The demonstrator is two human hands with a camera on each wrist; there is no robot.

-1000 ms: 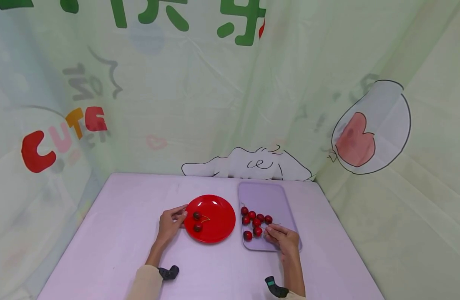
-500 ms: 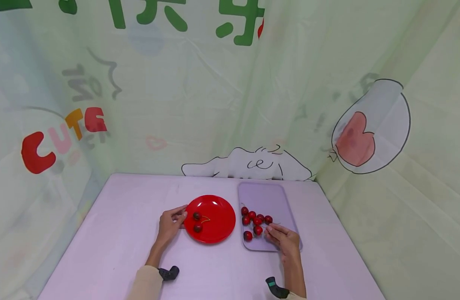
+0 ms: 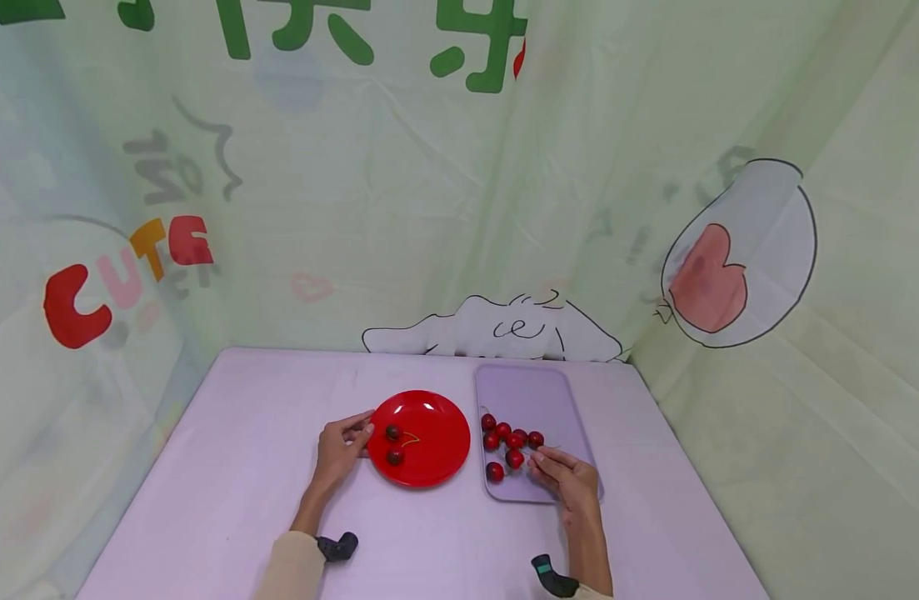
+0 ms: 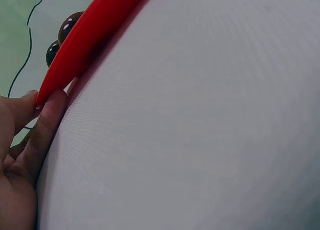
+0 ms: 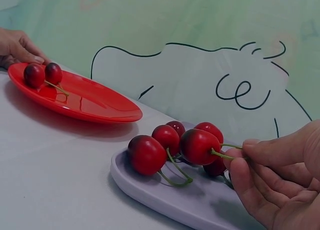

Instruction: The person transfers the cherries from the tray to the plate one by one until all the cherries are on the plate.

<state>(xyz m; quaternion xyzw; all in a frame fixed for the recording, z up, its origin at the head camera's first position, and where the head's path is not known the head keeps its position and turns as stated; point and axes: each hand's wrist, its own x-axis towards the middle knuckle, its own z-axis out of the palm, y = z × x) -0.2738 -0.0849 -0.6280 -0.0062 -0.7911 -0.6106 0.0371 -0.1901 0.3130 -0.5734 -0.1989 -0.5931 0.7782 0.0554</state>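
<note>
My left hand (image 3: 340, 452) pinches the left rim of a round, shiny red plate (image 3: 437, 446), thumb above and fingers beneath. In the left wrist view, the rim of the plate (image 4: 75, 59) is tilted up off the tabletop at the hand. Two dark red cherries (image 3: 395, 457) with a joined stem lie on the plate's left side. Over the lilac tray (image 3: 530, 392), my right hand (image 3: 567, 477) pinches green stems between thumb and fingertips. Those stems lead to a pair of red cherries (image 5: 197, 146). Several more cherries (image 5: 146, 155) lie in the tray around them.
A pale lilac tabletop (image 3: 242, 467) carries the plate and the tray, which stand a short gap apart. Behind it hangs a pale green curtain (image 3: 399, 208) with printed letters and drawings. More curtain closes off both sides.
The pair of cherries at my right fingertips has shifted slightly upward and away in the head view. My left hand and the plate look unmoved.
</note>
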